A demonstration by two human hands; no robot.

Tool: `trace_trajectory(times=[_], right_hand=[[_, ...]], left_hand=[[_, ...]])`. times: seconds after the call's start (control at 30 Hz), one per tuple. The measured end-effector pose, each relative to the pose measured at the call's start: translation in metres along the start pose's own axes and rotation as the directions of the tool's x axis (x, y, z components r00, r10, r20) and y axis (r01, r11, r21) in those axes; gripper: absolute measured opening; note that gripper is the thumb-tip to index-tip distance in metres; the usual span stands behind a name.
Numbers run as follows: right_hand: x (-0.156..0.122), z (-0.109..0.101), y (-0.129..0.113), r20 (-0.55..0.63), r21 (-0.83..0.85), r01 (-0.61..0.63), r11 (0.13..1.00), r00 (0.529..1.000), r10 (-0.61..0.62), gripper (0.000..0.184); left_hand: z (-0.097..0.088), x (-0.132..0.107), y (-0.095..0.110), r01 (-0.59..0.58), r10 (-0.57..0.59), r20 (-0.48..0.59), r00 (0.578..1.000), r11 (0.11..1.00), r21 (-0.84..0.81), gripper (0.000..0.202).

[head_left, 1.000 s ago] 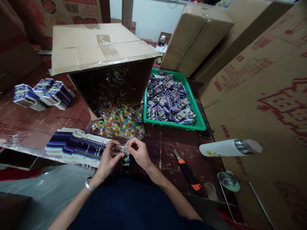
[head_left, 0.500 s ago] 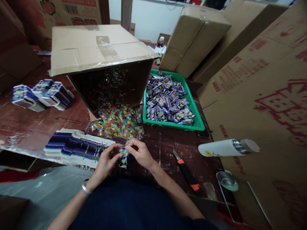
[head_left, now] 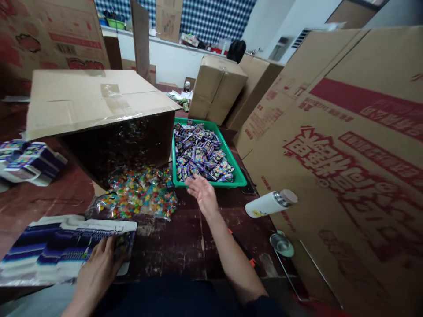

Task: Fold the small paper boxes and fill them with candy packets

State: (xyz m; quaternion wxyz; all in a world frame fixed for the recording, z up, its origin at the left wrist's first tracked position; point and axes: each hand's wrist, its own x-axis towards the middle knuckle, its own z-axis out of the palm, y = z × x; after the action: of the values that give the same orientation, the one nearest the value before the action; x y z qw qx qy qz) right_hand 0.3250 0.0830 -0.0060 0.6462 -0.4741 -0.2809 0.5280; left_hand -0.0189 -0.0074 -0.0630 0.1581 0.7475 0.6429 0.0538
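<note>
My left hand (head_left: 99, 264) is at the right end of a fanned stack of flat purple-and-white printed packets (head_left: 49, 246). Its bent fingers and thumb close on the top packet (head_left: 123, 241), though the fingertips are partly hidden. Over the front rim of a green tray (head_left: 243, 181), my right hand (head_left: 203, 193) is open, with its fingers apart and nothing in them. Purple printed packets (head_left: 201, 152) fill the tray. Left of the right hand, clear bags of colourful candies (head_left: 142, 196) spill from a cardboard box (head_left: 76, 94) lying on its side.
Purple-and-white small boxes (head_left: 36, 163) stand at the left. A white flask (head_left: 264, 204) lies at the right, before a large printed carton (head_left: 330, 154). A cutter (head_left: 244, 251) is partly behind my right forearm. Taped cartons (head_left: 218, 88) stand behind the tray.
Both hands have parted from the small purple packet they held together. My right hand has moved forward to the tray and opened; my left has moved onto the stack. The view has swung right and up.
</note>
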Motion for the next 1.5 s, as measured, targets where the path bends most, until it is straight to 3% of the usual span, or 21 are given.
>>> trace_trajectory(times=[0.07,0.13,0.23,0.33,0.4,0.5,0.63,0.8,0.97,1.03,1.1,1.17,1.27,1.37,1.43,1.5], right_hand=[[-0.012,0.009,0.017,0.155,-0.132,-0.083,0.988,0.983,0.103,0.042],[-0.03,0.024,0.044,0.317,-0.314,-0.1,0.944,0.926,0.203,0.033],[-0.054,0.046,0.081,0.483,-0.599,0.155,0.785,0.852,0.2,0.016],[-0.068,0.063,0.1,0.562,-0.757,0.441,0.482,0.815,0.138,0.021],[-0.071,0.071,0.106,0.592,-0.788,0.519,0.331,0.787,0.175,0.027],[-0.071,0.081,0.112,0.603,-0.794,0.551,0.255,0.764,0.228,0.034],[-0.065,0.091,0.118,0.605,-0.785,0.544,0.295,0.777,0.177,0.033],[-0.058,0.091,0.117,0.63,-0.679,0.54,0.496,0.777,0.016,0.007],[-0.065,0.083,0.108,0.657,-0.548,0.605,0.577,0.739,-0.15,0.011],[-0.068,0.08,0.104,0.633,-0.527,0.562,0.638,0.76,-0.146,0.013],[-0.072,0.077,0.102,0.577,-0.488,0.415,0.767,0.814,-0.073,0.016],[-0.074,0.076,0.098,0.523,-0.414,0.22,0.883,0.852,0.033,0.019],[-0.077,0.075,0.093,0.497,-0.328,0.054,0.943,0.859,0.124,0.022],[-0.079,0.076,0.089,0.497,-0.3,0.021,0.954,0.857,0.137,0.023],[-0.08,0.076,0.086,0.498,-0.296,0.025,0.955,0.857,0.132,0.021],[-0.083,0.076,0.083,0.494,-0.323,0.089,0.942,0.865,0.088,0.02]], left_hand=[[0.005,-0.003,0.001,0.021,-0.023,0.029,0.999,0.999,0.047,0.039],[0.006,-0.005,0.004,0.039,-0.041,0.041,0.998,0.998,0.054,0.04],[0.0,-0.007,0.012,0.064,-0.067,0.048,0.997,0.996,0.065,0.04],[-0.008,-0.008,0.019,0.078,-0.083,0.055,0.995,0.994,0.081,0.041],[-0.01,-0.008,0.022,0.089,-0.096,0.059,0.994,0.991,0.103,0.042],[-0.01,-0.008,0.024,0.106,-0.112,0.035,0.993,0.985,0.137,0.046],[-0.009,-0.01,0.025,0.111,-0.113,0.002,0.994,0.984,0.136,0.049],[-0.004,-0.012,0.021,0.099,-0.095,-0.045,0.995,0.989,0.11,0.048],[0.009,-0.017,0.018,0.019,-0.018,-0.16,0.987,1.0,0.007,0.049],[0.009,-0.02,0.019,-0.01,-0.01,-0.213,0.977,0.996,-0.092,0.041],[0.002,-0.02,0.02,-0.037,-0.029,-0.251,0.968,0.966,-0.256,0.026],[-0.011,-0.018,0.02,-0.04,-0.071,-0.208,0.975,0.873,-0.486,0.019],[-0.031,-0.012,0.02,0.057,-0.016,0.059,0.998,0.572,-0.818,0.025],[-0.039,-0.004,0.02,0.234,0.179,0.283,0.942,0.25,-0.94,0.035],[-0.036,0.0,0.022,0.3,0.241,0.315,0.918,0.096,-0.949,0.043],[-0.03,0.004,0.025,0.315,0.248,0.306,0.919,0.001,-0.949,0.05]])
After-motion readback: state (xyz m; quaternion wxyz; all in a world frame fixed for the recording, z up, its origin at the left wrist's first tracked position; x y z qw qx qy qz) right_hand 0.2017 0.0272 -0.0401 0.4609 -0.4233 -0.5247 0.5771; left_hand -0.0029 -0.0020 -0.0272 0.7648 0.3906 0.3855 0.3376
